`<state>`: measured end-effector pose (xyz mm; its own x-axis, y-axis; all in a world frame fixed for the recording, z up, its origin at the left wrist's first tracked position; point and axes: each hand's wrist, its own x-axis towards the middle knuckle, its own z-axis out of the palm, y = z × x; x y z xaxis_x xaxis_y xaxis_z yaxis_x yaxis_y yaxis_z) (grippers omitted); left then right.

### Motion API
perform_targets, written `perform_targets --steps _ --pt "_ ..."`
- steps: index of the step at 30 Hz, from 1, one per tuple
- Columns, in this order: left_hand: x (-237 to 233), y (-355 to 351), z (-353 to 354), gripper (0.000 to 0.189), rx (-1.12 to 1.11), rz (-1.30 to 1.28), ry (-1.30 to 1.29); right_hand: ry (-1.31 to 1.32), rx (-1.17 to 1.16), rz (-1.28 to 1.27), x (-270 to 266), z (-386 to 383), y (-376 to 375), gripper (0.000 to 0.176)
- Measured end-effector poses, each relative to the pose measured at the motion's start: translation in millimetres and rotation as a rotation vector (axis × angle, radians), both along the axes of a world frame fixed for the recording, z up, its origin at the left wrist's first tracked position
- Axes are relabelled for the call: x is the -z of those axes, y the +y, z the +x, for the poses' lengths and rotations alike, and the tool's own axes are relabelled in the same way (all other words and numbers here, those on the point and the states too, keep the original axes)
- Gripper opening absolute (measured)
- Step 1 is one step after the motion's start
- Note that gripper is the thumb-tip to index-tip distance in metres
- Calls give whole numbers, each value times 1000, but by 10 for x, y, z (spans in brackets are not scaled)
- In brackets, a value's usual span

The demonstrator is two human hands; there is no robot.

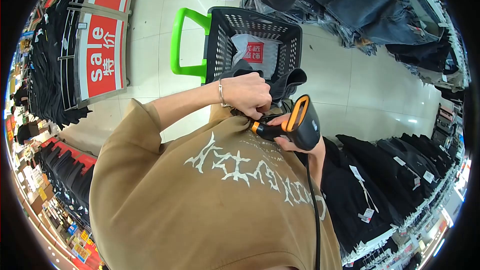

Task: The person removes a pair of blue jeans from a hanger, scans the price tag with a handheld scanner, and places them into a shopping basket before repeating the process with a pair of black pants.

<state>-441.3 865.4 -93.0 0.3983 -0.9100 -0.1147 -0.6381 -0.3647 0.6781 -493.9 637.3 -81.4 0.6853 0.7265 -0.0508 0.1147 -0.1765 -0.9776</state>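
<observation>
My left hand [246, 94], with a bracelet at the wrist, is closed on a dark grey garment [289, 84] bunched in front of my body. My right hand [287, 139] is wrapped round the handle of a black and orange handheld scanner [303, 122], just right of my left hand. A black cable [316, 205] runs down over my brown shirt [200, 205]. Beyond my hands stands a black basket [217, 45] with a green handle [176, 45], holding a white plastic bag [267, 55] with a red label. The garment partly covers the basket's near edge.
Red sale signs [102, 56] stand beside a rack of black clothes [50, 70] at the left. Folded jeans [370, 10] lie at the upper right. Dark trousers with tags [380, 170] line the right side. Pale floor tiles [340, 80] show between the displays.
</observation>
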Motion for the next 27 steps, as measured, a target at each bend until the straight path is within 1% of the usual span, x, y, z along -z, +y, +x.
perform_targets --steps 1,2,3,5,6,9,13,14,15,17,18,19,22,25,26,27 --pt "1 -13 13 16 8 -35 1 3 28 -5 -41 -4 26 33" --pt "6 -29 31 16 6 -34 1 83 33 74 -8 -5 13 32" --pt "12 -47 41 16 21 -51 -7 100 65 241 40 -17 47 36" --pt "-16 -91 72 17 33 -68 -14 98 -73 0 -27 59 -16 33" --pt "-62 -117 99 16 44 -42 -5 55 -36 -19 -41 49 18 32" --pt "-90 -200 142 16 43 -23 12 55 -7 -24 -60 106 -13 33" --pt "-21 -344 208 18 14 -79 17 96 -53 -112 -152 224 -126 29" --pt "-30 -394 239 17 23 -78 -23 38 -49 -76 -124 250 -175 27" --pt "-9 -451 260 18 21 -42 -22 86 -19 -115 -79 252 -226 28" --pt "-87 -557 314 14 -11 25 23 55 -45 -109 -75 339 -325 27" --pt "-92 -616 355 14 -6 83 57 44 -86 -105 -97 401 -377 27" --pt "-86 -669 373 14 -7 87 47 34 -85 -101 -80 443 -438 27" --pt "-152 -826 470 16 -45 160 235 106 -215 10 -13 588 -612 33" --pt "-297 -923 589 23 -24 270 364 131 -321 91 -23 734 -757 47" --pt "-239 -916 631 23 -37 273 354 119 -333 94 -4 783 -811 47" --pt "-230 -896 685 26 -46 197 346 135 -375 123 19 834 -852 50"
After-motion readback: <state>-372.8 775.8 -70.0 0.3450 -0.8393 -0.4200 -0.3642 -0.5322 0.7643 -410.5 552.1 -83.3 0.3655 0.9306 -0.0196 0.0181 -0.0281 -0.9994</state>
